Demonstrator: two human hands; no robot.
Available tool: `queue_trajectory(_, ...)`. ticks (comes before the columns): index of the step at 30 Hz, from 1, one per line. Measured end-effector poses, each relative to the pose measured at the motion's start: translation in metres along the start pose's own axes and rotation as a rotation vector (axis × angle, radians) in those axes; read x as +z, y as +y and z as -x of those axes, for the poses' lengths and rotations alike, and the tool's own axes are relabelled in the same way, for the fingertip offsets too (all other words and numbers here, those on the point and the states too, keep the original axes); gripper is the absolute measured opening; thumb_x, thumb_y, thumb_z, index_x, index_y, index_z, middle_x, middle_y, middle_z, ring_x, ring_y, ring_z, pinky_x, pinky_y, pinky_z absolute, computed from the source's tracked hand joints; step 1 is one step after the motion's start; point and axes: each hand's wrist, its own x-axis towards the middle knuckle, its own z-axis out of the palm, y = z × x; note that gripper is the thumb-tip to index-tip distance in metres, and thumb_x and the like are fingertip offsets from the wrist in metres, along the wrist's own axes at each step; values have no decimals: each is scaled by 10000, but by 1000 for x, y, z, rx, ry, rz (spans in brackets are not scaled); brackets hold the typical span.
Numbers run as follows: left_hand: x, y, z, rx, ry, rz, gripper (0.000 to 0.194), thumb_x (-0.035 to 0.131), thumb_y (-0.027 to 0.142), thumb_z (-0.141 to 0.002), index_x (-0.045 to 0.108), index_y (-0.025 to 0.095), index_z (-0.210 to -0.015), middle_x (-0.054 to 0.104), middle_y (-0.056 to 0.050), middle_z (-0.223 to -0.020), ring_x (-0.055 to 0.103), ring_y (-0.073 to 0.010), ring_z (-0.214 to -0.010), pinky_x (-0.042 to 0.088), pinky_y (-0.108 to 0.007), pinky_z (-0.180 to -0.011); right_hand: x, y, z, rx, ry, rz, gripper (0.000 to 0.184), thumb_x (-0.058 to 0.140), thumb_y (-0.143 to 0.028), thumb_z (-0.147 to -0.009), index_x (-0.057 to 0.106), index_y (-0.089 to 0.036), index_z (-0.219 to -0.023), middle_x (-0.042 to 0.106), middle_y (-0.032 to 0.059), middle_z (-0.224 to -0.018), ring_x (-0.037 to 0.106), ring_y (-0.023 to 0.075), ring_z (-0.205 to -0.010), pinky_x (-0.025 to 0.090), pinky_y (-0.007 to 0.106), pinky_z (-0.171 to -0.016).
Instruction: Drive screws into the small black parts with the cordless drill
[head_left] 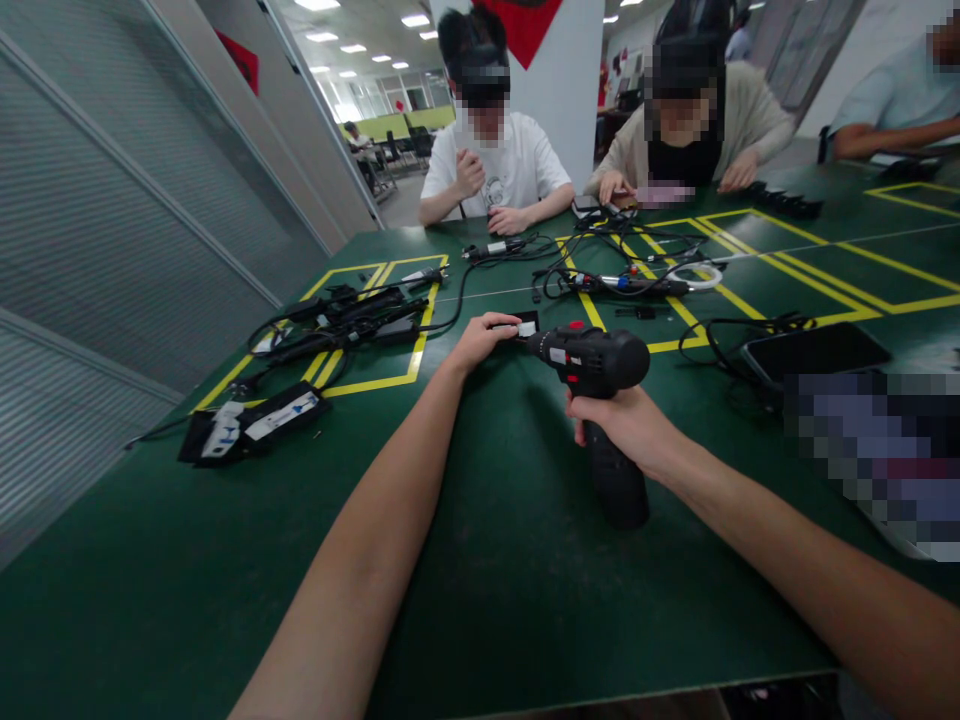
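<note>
My right hand point(619, 425) is wrapped round the grip of a black cordless drill point(600, 358) with red buttons, its index finger near the trigger. The drill lies level in the air, its chuck pointing left toward a small flat black piece point(529, 322) with a white label. That piece is on the green table, where my left hand point(484, 338) holds it with thumb and fingers. The drill's tip is close beside the left fingertips; whether it touches the piece I cannot tell.
Black cables and devices point(375, 310) lie in a taped area at left, near black pieces with white labels point(285, 415). More cabled tools point(615, 283) lie ahead. A phone point(817, 352) is at right. Two people sit opposite, their hands point(510, 220) at the table's far edge.
</note>
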Motion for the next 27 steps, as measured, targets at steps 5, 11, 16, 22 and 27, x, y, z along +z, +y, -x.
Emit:
queue_trajectory(5,0,1,0,16,-1,-7,364,677,364,-711,734,207,-1034,682,-62,-1148,593,-241,-1085,410,-391,-1045,0,0,0,9,1,1,85,642,-195,-688,616,-160,-761,612,11,-660,567,133,-509,452,283,-514)
queue_trajectory(11,0,1,1,31,3,-22,347,670,360,-719,737,211,-1025,684,-60,-1140,590,-241,-1097,400,-394,-1057,-1,-1,1,13,-5,-1,92,640,-194,-690,618,-163,-774,614,5,-666,568,130,-506,448,278,-512)
queue_trajectory(16,0,2,2,32,9,-40,342,663,359,-723,735,214,-1024,680,-53,-1152,584,-239,-1106,398,-385,-1059,-1,-3,1,22,3,3,86,642,-191,-680,622,-162,-759,617,7,-655,568,131,-507,450,277,-519)
queue_trajectory(22,0,1,1,33,6,-41,348,664,361,-722,732,212,-1029,679,-53,-1155,585,-237,-1101,401,-383,-1053,-1,-1,1,12,-2,-9,83,640,-192,-688,622,-166,-765,612,3,-657,571,132,-508,448,274,-509)
queue_trajectory(27,1,0,1,36,8,-31,348,670,372,-723,732,209,-1023,681,-57,-1141,592,-235,-1078,402,-386,-1047,-1,0,0,-2,-10,-1,79,635,-191,-689,618,-166,-762,614,4,-663,568,129,-504,446,273,-511)
